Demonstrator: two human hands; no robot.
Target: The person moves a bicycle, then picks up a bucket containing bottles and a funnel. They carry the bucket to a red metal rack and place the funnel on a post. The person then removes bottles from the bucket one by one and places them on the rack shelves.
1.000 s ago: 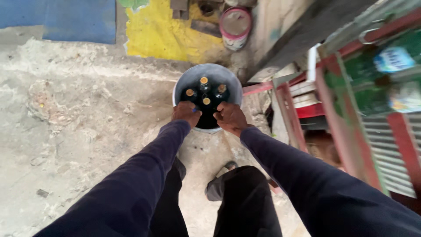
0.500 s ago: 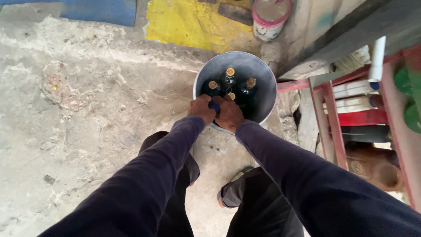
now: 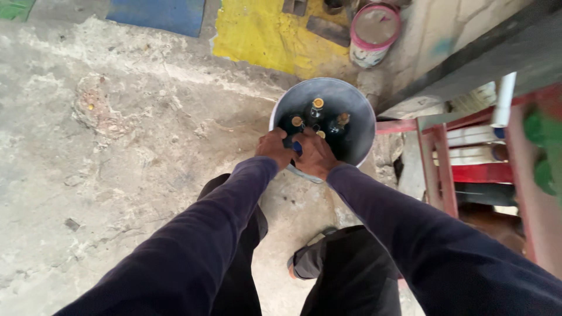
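A round grey metal bucket (image 3: pixel 358 114) stands on the rough concrete floor in front of me. Inside it are several dark bottles (image 3: pixel 317 108) with gold caps, standing upright. My left hand (image 3: pixel 274 148) and my right hand (image 3: pixel 316 155) are side by side at the bucket's near rim. Both are closed around a small blue grip (image 3: pixel 297 147) that looks like part of the bucket's handle. Dark blue sleeves cover both arms. The near rim is hidden by my hands.
A paint pot with a pink rim (image 3: pixel 374 32) stands beyond the bucket against a wall. Yellow (image 3: pixel 257 32) and blue (image 3: pixel 158 13) painted patches lie on the floor behind. A red metal frame (image 3: pixel 442 158) and a white pipe (image 3: pixel 503 99) crowd the right. My foot (image 3: pixel 303 266) is below.
My hands slid from apart on the near rim to side by side at its middle, closing on the blue grip. The view shifted so the bucket sits further right.
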